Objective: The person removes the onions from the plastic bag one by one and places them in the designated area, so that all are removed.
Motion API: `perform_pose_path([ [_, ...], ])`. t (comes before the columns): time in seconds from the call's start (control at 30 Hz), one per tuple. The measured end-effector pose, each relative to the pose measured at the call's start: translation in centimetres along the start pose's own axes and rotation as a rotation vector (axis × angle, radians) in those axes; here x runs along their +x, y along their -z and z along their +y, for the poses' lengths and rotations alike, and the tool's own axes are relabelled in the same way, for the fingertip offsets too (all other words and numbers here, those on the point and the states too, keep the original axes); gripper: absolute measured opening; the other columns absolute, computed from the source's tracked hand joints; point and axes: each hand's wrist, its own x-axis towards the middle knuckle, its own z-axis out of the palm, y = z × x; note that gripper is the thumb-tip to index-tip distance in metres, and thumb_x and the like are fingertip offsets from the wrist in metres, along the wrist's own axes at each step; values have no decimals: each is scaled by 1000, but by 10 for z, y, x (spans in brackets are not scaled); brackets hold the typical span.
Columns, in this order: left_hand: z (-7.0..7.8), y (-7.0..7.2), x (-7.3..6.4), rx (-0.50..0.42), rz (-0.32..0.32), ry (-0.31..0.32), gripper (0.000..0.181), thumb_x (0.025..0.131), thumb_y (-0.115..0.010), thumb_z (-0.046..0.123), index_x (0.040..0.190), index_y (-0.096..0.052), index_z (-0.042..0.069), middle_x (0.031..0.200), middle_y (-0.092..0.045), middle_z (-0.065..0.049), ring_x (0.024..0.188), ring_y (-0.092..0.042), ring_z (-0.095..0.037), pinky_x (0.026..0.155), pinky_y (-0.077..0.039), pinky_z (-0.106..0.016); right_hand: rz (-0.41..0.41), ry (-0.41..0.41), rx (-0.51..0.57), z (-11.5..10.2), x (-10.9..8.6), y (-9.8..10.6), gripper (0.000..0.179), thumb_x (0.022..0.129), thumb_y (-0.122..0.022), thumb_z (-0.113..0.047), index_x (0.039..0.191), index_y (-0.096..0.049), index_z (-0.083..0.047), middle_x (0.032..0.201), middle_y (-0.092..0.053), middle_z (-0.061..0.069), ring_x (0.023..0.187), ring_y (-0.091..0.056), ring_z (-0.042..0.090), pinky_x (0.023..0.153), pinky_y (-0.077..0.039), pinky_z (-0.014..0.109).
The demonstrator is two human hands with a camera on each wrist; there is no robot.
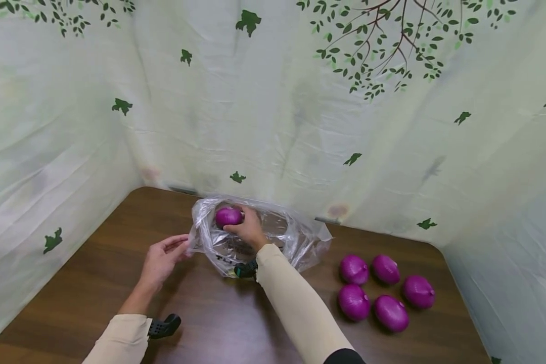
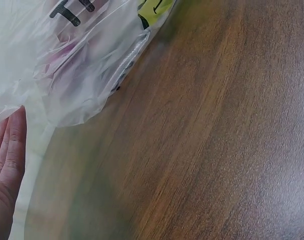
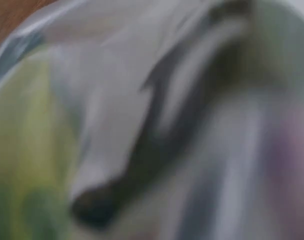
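A clear plastic bag [image 1: 300, 237] lies spread on the table, its mouth wide. In the head view my right hand [image 1: 251, 227] reaches into it and grips a purple onion [image 1: 228, 216] at the bag's left end. My left hand [image 1: 164, 258] pinches the bag's left edge between fingertips and thumb. The left wrist view shows the left fingers [image 2: 14, 145] against the translucent plastic [image 2: 82, 80], which bears black and yellow-green print. Blurred printed plastic [image 3: 117, 100] fills the right wrist view, so the right hand is hidden there.
Several more purple onions [image 1: 354, 269] stand grouped on the brown wooden table [image 1: 218, 328], to the right of the bag. A pale curtain [image 1: 273, 101] with a leaf pattern hangs behind and at both sides of the table.
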Motion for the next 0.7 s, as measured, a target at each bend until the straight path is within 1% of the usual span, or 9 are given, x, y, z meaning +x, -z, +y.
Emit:
perform_pose_path([
  [0.07,0,-1,0,-13,-3,-1,45,95,-62,21,127,-54,-10,108,-66,-13,78,-65,-4,77,-55,-20,9,-2,-8,0,2,-2,74,75,-83,-12,140,-48,-8,135,-52,15,122,-50,30,101,-44,39],
  [0.13,1,-1,-1,-11,-6,1,44,95,-62,21,127,-54,-10,105,-67,-9,78,-65,-3,77,-55,-20,13,-7,-12,0,3,-5,74,74,-83,-12,140,-48,-8,135,-52,15,121,-51,30,101,-44,39],
  [0.27,4,-1,0,-25,1,-16,43,95,-62,18,126,-54,-12,100,-68,-3,76,-64,-3,77,-56,-23,25,-17,-35,0,6,-10,76,75,-83,-16,141,-47,-7,133,-54,15,119,-53,29,100,-44,37],
  [0.37,4,-1,1,-19,5,-26,43,95,-62,16,126,-53,-13,101,-68,-6,75,-64,-3,76,-56,-24,30,-25,-59,0,7,-12,78,76,-83,-19,142,-44,-6,133,-54,16,119,-54,30,102,-43,38],
  [0.5,3,-1,1,14,-6,-21,44,95,-63,17,126,-54,-12,105,-67,-13,76,-64,-3,76,-56,-22,28,-51,-68,0,5,-15,73,77,-81,-16,140,-46,-5,132,-54,17,119,-53,31,102,-43,41],
  [0.57,3,-1,1,20,-5,-19,44,95,-63,18,125,-55,-12,105,-66,-13,77,-64,-3,75,-56,-22,37,-62,-60,0,5,-16,70,77,-81,-15,138,-48,-5,131,-55,17,118,-54,31,101,-44,41],
  [0.63,2,-2,1,12,6,-15,42,94,-64,18,124,-56,-11,103,-67,-11,77,-65,-5,75,-56,-22,48,-71,-44,1,5,-16,68,76,-81,-13,136,-49,-5,129,-56,17,117,-55,31,100,-45,41],
  [0.7,2,-1,0,18,10,-14,42,95,-63,19,124,-56,-10,101,-67,-9,77,-65,-5,75,-56,-23,54,-72,-49,0,5,-17,68,75,-82,-14,135,-50,-6,128,-57,16,115,-56,30,98,-46,40],
])
